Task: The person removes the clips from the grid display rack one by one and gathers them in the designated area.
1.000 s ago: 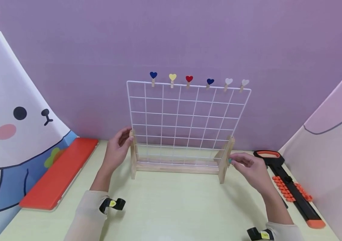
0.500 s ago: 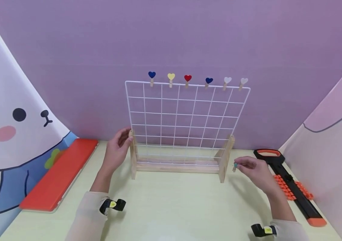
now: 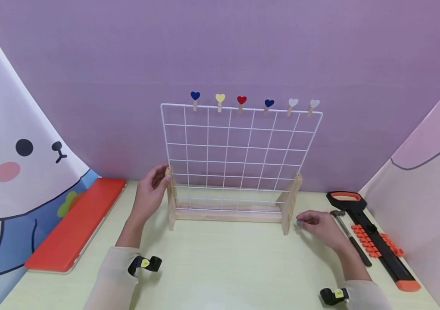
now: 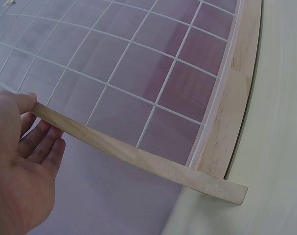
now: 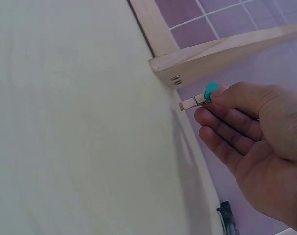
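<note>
Teal-topped clip [image 5: 201, 99] pinched beside a wire rack [image 3: 226, 162]

Nearest, the left sleeve [image 3: 113, 275] and right sleeve [image 3: 365, 295] are cut off by the bottom edge of the head view. Each wrist wears a small black camera, the left camera [image 3: 150, 262] and the right camera [image 3: 334, 296], and the pale table [image 3: 235, 262] spreads between them.

The right hand [image 3: 322, 228] grasps the clip between thumb and fingers. The thumb covers part of the teal top, and in the head view the clip is barely a speck. It is near the foot of the right upright [image 3: 290, 209], on its outer side; its height above the table is hard to judge. A dark object [image 5: 228, 215] at the bottom of the right wrist view is too cropped to identify.

The left hand [image 3: 150, 193] grips the top of the left upright [image 4: 138, 157], some fingertips lost behind the wood in the head view.

Close to the right wrist lies a hammer [image 3: 354, 242], then a black-and-orange tool [image 3: 379, 245]. A red case [image 3: 80, 224] lies well apart, on the left.

The white rack stands between the uprights. Six heart clips [image 3: 241, 100] line its top: dark blue, yellow, red, dark blue and two white. The left wrist view catches only blurred scraps of clips.

Beyond rise a purple wall [image 3: 223, 51] and, on the left, a cartoon panel [image 3: 29, 181], its figure cropped.
</note>
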Tool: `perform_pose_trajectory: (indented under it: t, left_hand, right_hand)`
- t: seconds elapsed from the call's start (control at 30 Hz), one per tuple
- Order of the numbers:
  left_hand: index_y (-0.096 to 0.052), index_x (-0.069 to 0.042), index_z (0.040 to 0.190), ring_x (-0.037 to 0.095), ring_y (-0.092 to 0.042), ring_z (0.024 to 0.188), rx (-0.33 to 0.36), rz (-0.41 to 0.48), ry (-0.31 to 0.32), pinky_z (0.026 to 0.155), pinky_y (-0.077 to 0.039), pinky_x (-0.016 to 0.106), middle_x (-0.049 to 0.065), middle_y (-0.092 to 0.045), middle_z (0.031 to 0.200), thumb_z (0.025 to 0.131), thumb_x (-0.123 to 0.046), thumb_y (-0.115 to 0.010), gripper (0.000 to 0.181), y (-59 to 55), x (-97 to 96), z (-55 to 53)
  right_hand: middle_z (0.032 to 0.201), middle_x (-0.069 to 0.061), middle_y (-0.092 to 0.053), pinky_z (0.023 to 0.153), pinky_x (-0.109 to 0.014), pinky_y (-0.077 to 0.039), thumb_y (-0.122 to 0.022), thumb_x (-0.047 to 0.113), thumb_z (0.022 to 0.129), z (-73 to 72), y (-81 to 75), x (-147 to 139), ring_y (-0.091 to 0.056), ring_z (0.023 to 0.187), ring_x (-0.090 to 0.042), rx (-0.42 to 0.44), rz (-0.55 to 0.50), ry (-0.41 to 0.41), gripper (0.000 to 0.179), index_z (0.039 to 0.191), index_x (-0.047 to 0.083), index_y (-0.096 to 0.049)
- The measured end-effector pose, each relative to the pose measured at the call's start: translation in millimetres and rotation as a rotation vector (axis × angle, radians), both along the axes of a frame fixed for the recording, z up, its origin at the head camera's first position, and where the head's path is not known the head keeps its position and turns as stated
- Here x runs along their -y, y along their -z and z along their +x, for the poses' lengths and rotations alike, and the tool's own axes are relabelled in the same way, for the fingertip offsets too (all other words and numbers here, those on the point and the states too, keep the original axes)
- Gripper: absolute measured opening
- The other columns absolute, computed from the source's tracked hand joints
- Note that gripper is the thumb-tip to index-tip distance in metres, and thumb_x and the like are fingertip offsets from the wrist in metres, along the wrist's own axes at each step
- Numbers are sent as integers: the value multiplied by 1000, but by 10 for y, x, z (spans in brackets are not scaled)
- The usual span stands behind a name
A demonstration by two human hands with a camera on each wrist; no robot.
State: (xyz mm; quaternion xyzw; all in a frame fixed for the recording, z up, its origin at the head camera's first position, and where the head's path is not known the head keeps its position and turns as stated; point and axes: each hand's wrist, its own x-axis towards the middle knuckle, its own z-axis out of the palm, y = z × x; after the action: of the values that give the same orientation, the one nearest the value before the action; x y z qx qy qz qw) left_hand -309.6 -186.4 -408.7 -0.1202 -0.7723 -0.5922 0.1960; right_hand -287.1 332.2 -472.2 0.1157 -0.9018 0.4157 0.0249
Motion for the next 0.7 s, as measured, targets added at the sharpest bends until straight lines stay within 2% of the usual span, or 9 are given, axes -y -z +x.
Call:
perform_pose_trajectory:
  t: [0.23,0.57,0.7]
  left_hand:
    - [-52,-2,147,30,-57,131,4,2,3,101,-45,3,21,-60,142,105,-15,-60,44,-14,-19,4]
    - [-51,-2,147,30,-56,132,-2,-2,0,101,-45,3,21,-60,142,105,-16,-60,45,-1,-20,-6]
    - [-51,-2,148,30,-56,131,0,-4,-6,101,-45,3,21,-60,143,105,-17,-60,46,3,-6,4]
  right_hand:
    - [101,-21,-77,70,-18,-57,-74,0,91,-29,108,12,-67,82,-1,-14,-49,-13,18,109,-5,-74]
    - [107,-16,-77,74,-17,-56,-75,7,93,-62,206,11,-65,87,0,-10,-10,45,20,112,3,-76]
    - [107,-17,-77,74,-17,-56,-74,6,94,-69,236,22,-65,86,1,-32,-25,27,20,113,1,-75]
